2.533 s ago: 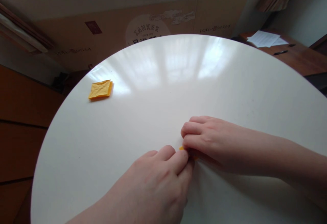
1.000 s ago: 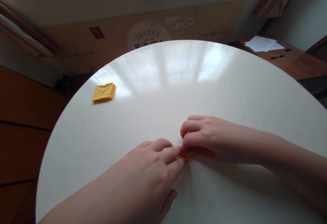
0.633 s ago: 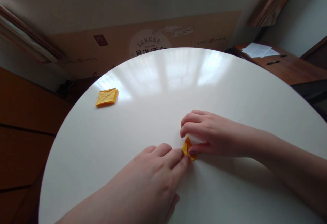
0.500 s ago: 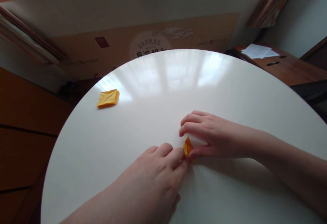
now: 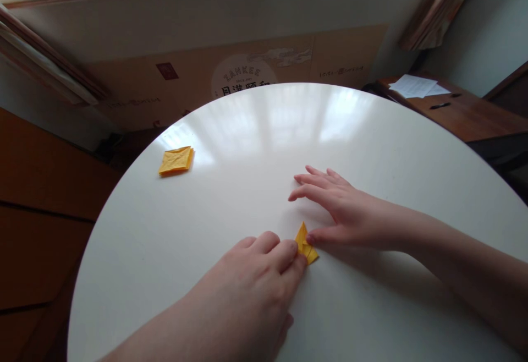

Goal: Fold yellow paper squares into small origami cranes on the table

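Observation:
A small folded orange paper (image 5: 305, 242) lies on the round white table (image 5: 256, 142), near its front. My left hand (image 5: 243, 301) reaches in from below with its fingers held together, fingertips pressing on the paper's left edge. From the right comes my right hand (image 5: 342, 208), fingers stretched out and spread above the table. Its thumb tip touches the paper's right side.
A second folded orange paper (image 5: 176, 159) lies flat at the table's far left. Flat cardboard sheets (image 5: 247, 70) lean against the wall behind. A wooden desk (image 5: 474, 117) with white sheets (image 5: 414, 85) and a pen (image 5: 439, 105) stands at the right.
My right hand has uncurled: its fingers lifted off the small paper and spread out, leaving only the thumb on it. More of the paper now shows. My left hand stays in place.

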A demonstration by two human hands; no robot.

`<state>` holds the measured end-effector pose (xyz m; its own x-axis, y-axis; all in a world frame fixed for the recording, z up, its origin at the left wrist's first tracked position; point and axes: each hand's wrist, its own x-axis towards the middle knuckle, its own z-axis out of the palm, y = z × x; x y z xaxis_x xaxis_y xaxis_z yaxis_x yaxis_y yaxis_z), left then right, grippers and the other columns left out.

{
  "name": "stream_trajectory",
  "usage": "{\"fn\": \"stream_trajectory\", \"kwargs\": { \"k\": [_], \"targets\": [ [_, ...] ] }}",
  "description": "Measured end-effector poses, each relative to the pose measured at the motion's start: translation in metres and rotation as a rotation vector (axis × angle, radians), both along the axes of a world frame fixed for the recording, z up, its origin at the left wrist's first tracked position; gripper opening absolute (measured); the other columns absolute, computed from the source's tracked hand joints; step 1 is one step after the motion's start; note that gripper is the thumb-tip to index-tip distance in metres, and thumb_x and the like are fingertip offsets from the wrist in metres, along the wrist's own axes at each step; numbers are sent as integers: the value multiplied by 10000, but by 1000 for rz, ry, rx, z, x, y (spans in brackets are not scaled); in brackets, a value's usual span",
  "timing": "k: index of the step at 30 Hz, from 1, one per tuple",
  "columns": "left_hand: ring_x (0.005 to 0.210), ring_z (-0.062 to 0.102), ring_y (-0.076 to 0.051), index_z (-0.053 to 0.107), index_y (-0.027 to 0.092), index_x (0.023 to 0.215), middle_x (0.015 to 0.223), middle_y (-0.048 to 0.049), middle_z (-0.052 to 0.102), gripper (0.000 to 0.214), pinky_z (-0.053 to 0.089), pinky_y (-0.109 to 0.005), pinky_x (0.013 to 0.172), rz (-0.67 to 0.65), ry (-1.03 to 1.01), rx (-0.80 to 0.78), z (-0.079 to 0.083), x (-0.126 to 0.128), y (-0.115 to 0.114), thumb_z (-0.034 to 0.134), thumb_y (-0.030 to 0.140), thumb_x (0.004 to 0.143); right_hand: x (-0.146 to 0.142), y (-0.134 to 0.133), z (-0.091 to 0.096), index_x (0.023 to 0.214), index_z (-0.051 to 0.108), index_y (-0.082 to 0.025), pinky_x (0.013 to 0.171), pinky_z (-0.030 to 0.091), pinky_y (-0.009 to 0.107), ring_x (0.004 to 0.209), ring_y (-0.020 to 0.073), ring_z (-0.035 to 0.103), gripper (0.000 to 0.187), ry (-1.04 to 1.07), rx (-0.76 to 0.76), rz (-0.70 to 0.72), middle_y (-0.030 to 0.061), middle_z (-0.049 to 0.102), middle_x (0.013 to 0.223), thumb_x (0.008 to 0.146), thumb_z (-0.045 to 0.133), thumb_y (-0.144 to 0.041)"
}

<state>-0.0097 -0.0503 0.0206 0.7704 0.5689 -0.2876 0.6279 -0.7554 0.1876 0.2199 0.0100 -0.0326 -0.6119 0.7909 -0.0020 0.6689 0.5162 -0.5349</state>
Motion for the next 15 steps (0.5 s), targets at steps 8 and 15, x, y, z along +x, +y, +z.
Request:
{"fn": "stream_trajectory", "kwargs": {
  "k": [8,15],
  "targets": [
    [1149,579,-276,570,203,1345,1261,-104,649,439,430,-411,1035,-5,-32,-18,-1,-1,3,568,243,907,-5,3,-5,1521,371,-343,1221,94,593,1531,348,63,733,-63,-85,-162,81,222,1654,860,668,-455],
    [986,620,-246,668,245,1133,1067,-58,688,236,487,-353,901,14,-103,-114,4,0,12,590,277,913,0,8,-11,1474,455,-314,1186,209,638,1503,356,230,553,8,53,-180,86,383,1586,935,578,-326]
  ]
}}
